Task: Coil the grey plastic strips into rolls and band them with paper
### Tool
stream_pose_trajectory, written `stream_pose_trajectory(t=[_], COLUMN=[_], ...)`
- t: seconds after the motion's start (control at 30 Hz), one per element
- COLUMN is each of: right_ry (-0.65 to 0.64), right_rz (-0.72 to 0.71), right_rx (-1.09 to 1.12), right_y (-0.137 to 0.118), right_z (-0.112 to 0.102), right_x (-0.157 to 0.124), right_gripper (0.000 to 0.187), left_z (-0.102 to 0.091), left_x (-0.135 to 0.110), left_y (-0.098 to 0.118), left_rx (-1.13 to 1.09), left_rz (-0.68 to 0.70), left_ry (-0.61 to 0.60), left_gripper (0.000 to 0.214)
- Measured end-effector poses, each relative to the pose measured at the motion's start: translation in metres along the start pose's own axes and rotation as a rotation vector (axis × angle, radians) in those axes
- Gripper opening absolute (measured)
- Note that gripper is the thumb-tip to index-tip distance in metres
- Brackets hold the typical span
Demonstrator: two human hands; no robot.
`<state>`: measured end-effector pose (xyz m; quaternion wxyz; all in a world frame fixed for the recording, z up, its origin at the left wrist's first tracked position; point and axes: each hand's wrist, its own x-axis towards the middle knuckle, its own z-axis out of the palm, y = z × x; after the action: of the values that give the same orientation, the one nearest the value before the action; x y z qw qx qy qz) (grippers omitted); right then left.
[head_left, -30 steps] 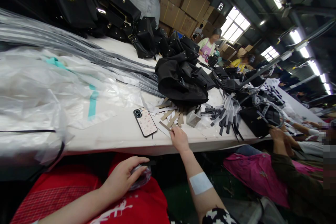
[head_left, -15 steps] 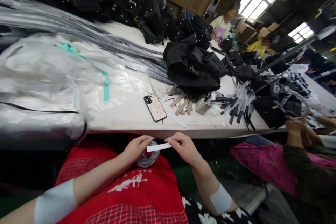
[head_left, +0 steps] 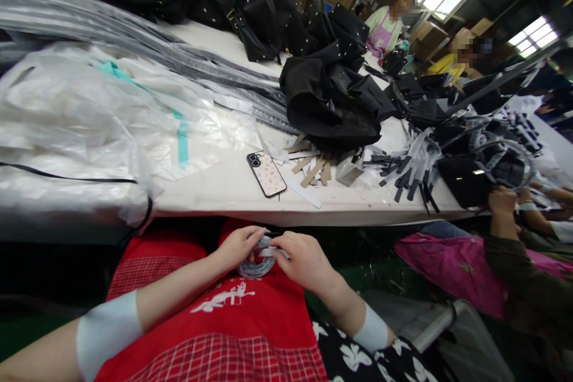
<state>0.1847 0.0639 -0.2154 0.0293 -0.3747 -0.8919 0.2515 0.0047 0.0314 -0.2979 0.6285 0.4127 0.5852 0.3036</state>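
Red cloth apron (head_left: 273, 316) bears white print (head_left: 224, 298), not legible. Over it, the right hand (head_left: 302, 259) and left hand (head_left: 239, 247) meet at a grey coil (head_left: 256, 270), the left gripping its side, the right pinching a white strip (head_left: 267, 252) whose long axis runs sideways across the coil's rim.

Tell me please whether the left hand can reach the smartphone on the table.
Probably yes: the smartphone lies uncovered near the table edge, beyond the left hand; nothing visible blocks the way, though that hand holds a coil.
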Motion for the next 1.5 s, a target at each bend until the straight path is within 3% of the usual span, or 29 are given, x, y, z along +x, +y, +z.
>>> stream_pose_trajectory(t=[0.17, 0.27, 0.43, 0.67, 0.73, 0.8, 0.87, 1.0, 1.13, 1.23, 1.43, 1.5], right_ry=[-0.002, 0.046, 0.077, 0.196, 0.140, 0.002, -0.090, 0.063, 0.239, 0.287, -0.055, -0.084], right_rz=[-0.025, 0.065, 0.175, 0.304, 0.401, 0.513, 0.571, 0.582, 0.439, 0.388, 0.333, 0.331], right_rx=[-0.073, 0.125, 0.499, 0.715, 0.810, 0.964, 1.161, 1.358, 1.095, 0.931, 1.081, 1.077], right_y=[0.008, 0.017, 0.021, 0.032, 0.039, 0.041, 0.039, 0.025, 0.017, 0.019, 0.032, 0.035], right_z=[0.015, 0.012, 0.007, 0.030, 0.039, 0.050, 0.060, 0.069, 0.063, 0.056, 0.043, 0.041], right_x=[0.015, 0.018, 0.016, 0.019, 0.019, 0.018, 0.018, 0.018, 0.015, 0.011, 0.005, 0.005], right_gripper=[0.028, 0.021, 0.013, 0.020, 0.031, 0.047, 0.050, 0.033, 0.023, 0.024, 0.030, 0.030], left_z=[-0.004, -0.008, -0.008, -0.002, -0.001, 0.000, 0.000, 0.001, 0.003, 0.004, 0.007, 0.008], left_x=[-0.001, 0.000, -0.008, -0.023, -0.025, -0.028, -0.030, -0.035, -0.034, -0.031, -0.031, -0.033], left_y=[0.000, -0.001, 0.009, 0.026, 0.026, 0.026, 0.026, 0.029, 0.028, 0.027, 0.025, 0.026], left_rx=[0.047, 0.105, 0.170, 0.305, 0.309, 0.306, 0.305, 0.321, 0.327, 0.237, 0.091, 0.110], left_rz=[0.128, 0.172, 0.222, 0.357, 0.365, 0.398, 0.451, 0.539, 0.440, 0.275, 0.146, 0.154], left_ry=[-0.011, 0.012, -0.057, -0.037, -0.025, -0.046, -0.080, -0.061, 0.087, 0.064, 0.003, 0.002], left_gripper=[0.041, 0.039, 0.036, 0.030, 0.027, 0.025, 0.025, 0.022, 0.018, 0.012, 0.012, 0.013])
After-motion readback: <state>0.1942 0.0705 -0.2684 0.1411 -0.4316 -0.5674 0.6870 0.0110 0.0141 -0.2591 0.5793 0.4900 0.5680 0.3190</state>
